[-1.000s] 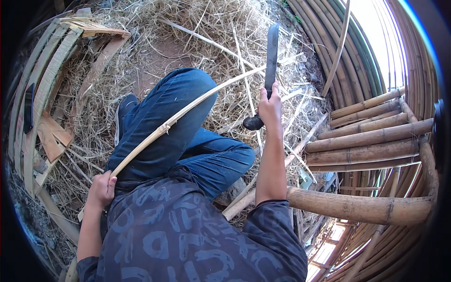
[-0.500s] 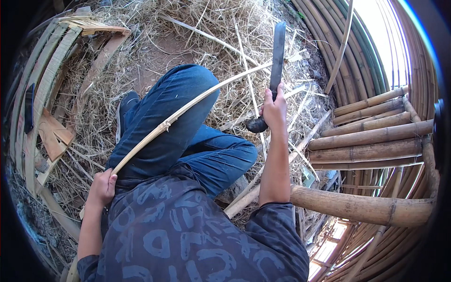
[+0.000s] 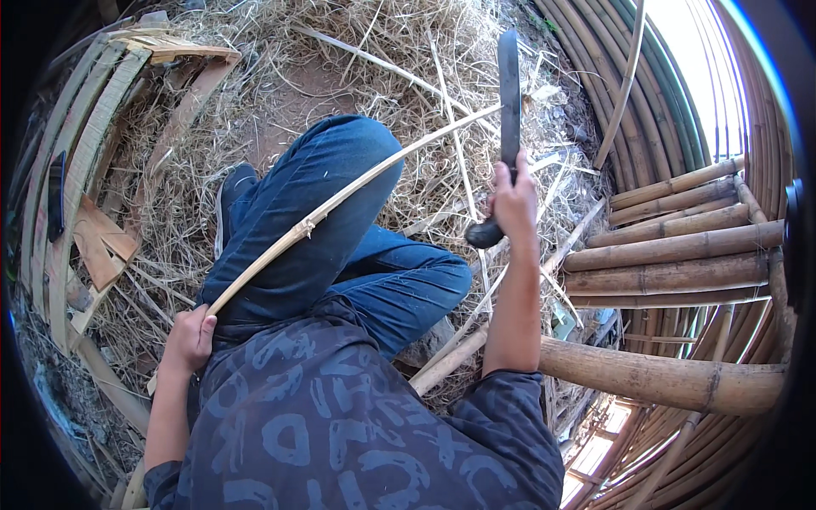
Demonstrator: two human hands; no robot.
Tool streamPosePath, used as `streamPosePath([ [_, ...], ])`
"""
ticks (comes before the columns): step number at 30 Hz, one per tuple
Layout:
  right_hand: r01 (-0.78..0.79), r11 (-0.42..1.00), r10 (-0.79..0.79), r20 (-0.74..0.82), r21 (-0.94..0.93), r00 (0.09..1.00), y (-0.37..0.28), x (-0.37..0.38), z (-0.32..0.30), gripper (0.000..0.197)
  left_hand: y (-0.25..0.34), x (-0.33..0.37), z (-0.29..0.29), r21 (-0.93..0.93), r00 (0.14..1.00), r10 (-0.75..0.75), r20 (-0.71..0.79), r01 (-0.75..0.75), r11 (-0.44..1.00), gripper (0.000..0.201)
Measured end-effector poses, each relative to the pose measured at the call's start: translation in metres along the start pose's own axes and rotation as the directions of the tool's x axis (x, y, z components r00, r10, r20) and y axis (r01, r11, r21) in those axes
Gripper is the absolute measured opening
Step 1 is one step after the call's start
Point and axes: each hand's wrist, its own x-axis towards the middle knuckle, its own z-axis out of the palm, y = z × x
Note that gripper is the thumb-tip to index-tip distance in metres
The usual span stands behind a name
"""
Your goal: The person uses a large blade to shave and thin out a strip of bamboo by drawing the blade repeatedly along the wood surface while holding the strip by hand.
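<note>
My left hand [image 3: 189, 341] is closed round the near end of a long pale bamboo strip [image 3: 340, 202] beside my left hip. The strip bows up across my raised knee, and a rough node shows partway along it. Its far end passes behind the dark blade of a machete [image 3: 509, 100]; whether blade and strip touch I cannot tell. My right hand [image 3: 515, 202] grips the machete's black handle, with the blade pointing away from me and the rounded butt showing below my fist.
Shavings [image 3: 425, 59] and loose strips cover the ground ahead. Split wooden slats [image 3: 85, 136] stand at the left, with a dark phone-like object [image 3: 56, 195] on them. To the right is a frame of bamboo poles [image 3: 671, 276], with a thick pole [image 3: 646, 371] near my right elbow.
My right hand has moved slightly right and toward me with the machete, and the blade now stands more upright. The left hand keeps its hold on the strip.
</note>
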Motion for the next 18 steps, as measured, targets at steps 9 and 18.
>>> streamPosePath([
  [9, -0.060, 0.996, 0.057, 0.045, 0.066, 0.997, 0.000, -0.002, -0.022, 0.055, 0.002, 0.001, 0.003, -0.039, 1.000, -0.003, 0.004, 0.003, 0.999, 0.036],
  [18, -0.072, 0.996, 0.072, 0.003, -0.051, 0.997, -0.004, -0.001, -0.024, 0.057, 0.001, 0.007, 0.000, -0.006, 1.000, 0.027, 0.004, -0.027, 1.000, 0.036],
])
